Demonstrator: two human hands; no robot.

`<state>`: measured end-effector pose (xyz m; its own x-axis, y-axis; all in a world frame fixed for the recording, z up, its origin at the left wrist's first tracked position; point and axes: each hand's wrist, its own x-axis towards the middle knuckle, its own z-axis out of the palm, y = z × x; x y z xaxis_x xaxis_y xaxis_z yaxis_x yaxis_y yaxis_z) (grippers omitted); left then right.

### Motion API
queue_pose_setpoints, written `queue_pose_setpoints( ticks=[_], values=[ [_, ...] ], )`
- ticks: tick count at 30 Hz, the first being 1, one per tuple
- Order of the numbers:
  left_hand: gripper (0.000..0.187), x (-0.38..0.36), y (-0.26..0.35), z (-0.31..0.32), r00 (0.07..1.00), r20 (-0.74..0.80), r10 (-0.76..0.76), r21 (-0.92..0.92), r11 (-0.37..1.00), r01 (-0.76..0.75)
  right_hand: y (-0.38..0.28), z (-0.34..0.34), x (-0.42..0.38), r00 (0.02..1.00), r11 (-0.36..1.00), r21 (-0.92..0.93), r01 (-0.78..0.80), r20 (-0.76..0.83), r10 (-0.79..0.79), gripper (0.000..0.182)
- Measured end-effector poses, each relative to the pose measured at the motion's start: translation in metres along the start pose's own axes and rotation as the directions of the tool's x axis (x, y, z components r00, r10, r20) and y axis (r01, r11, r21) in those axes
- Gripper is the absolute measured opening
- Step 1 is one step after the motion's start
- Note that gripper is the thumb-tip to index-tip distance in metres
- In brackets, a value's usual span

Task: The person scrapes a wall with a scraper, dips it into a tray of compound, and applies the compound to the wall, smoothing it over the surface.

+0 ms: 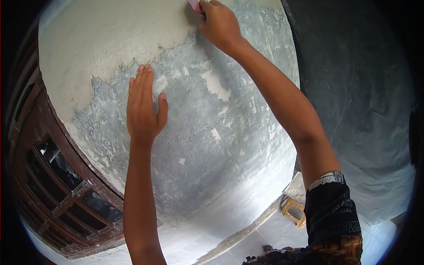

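The wall point(176, 115) in front of me has a cream coat along its upper left and patchy bare grey below, with a ragged border between them. My left hand point(145, 106) lies against the grey part just under that border, fingers straight and thumb held apart. Higher up, at the top edge of the view, my right hand point(219, 27) is closed on a pink scraper point(195, 5). Only a small flat corner of the scraper shows; the rest is hidden by the fingers or cut off by the frame.
A brown wooden frame with glass panes point(57, 163) stands to the left of the wall. On the right hangs a large dark sheet point(353, 97). Low at the wall's foot, a yellowish stool-like object point(293, 212) stands on the tiled floor point(254, 240).
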<state>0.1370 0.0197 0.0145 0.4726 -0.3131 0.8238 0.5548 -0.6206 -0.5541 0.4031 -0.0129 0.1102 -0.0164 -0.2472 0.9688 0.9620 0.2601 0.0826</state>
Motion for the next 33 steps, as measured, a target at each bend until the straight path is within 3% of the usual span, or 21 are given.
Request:
queue_pose_setpoints(
  ticks=[4,7,9,11,12,14,17,20,21,23,25,28,31,33],
  values=[
    [0.055,0.001,0.000,-0.002,1.000,-0.003,-0.009,0.004,1.000,0.009,0.000,0.012,-0.032,0.990,0.997,-0.070,0.017,0.144,-0.007,0.021],
    [0.055,0.001,0.001,-0.003,1.000,0.002,-0.009,-0.007,1.000,0.009,-0.045,-0.009,-0.091,0.968,0.993,0.047,0.105,0.223,-0.113,0.047],
    [0.055,0.001,0.001,-0.002,1.000,0.003,-0.005,0.000,1.000,0.005,-0.057,-0.028,-0.087,0.974,0.980,0.179,0.091,0.189,-0.125,0.036],
    [0.055,0.000,0.002,-0.001,1.000,0.017,0.000,0.007,1.000,0.000,-0.034,-0.022,-0.053,0.994,0.994,0.104,0.027,0.103,-0.038,0.038],
    [0.055,0.000,0.002,-0.001,1.000,0.017,-0.004,0.015,1.000,0.003,-0.017,-0.013,-0.035,1.000,0.995,0.094,0.025,0.006,-0.026,0.030],
    [0.055,0.000,0.001,0.000,1.000,0.015,-0.009,0.028,1.000,0.009,0.015,-0.003,-0.005,0.998,0.999,-0.016,-0.052,0.027,0.053,0.016],
    [0.056,0.000,0.000,-0.001,1.000,0.020,0.001,0.041,0.999,-0.001,0.034,0.007,-0.006,0.997,0.993,-0.120,0.010,0.077,-0.001,0.016],
    [0.056,0.000,0.002,-0.001,1.000,0.021,-0.021,0.040,0.999,0.020,0.003,-0.006,-0.062,0.970,0.999,-0.031,0.016,0.242,-0.008,0.036],
    [0.057,0.001,0.003,-0.002,1.000,0.025,-0.016,0.032,0.999,0.016,-0.012,-0.014,-0.080,0.973,0.998,0.039,0.057,0.220,-0.065,0.042],
    [0.057,0.003,0.002,-0.001,1.000,0.026,-0.011,0.028,1.000,0.010,-0.027,-0.028,-0.083,0.976,0.984,0.153,0.088,0.184,-0.116,0.024],
    [0.057,0.001,0.003,-0.001,0.999,0.041,-0.012,0.052,0.999,0.010,-0.010,-0.027,-0.052,0.992,0.997,0.073,0.015,0.122,-0.024,0.038],
    [0.057,0.000,0.001,0.001,0.999,0.039,-0.012,0.058,0.998,0.010,0.028,-0.010,-0.004,0.999,0.999,0.020,-0.049,0.020,0.048,0.017],
    [0.057,0.001,0.002,-0.001,0.998,0.051,-0.020,0.068,0.998,0.017,0.052,0.008,-0.010,0.993,0.993,-0.116,-0.007,0.116,0.021,0.019],
    [0.057,0.001,0.002,-0.001,0.998,0.052,-0.019,0.072,0.997,0.015,0.032,0.001,-0.044,0.982,0.998,-0.055,0.035,0.185,-0.024,0.032]
  ],
)
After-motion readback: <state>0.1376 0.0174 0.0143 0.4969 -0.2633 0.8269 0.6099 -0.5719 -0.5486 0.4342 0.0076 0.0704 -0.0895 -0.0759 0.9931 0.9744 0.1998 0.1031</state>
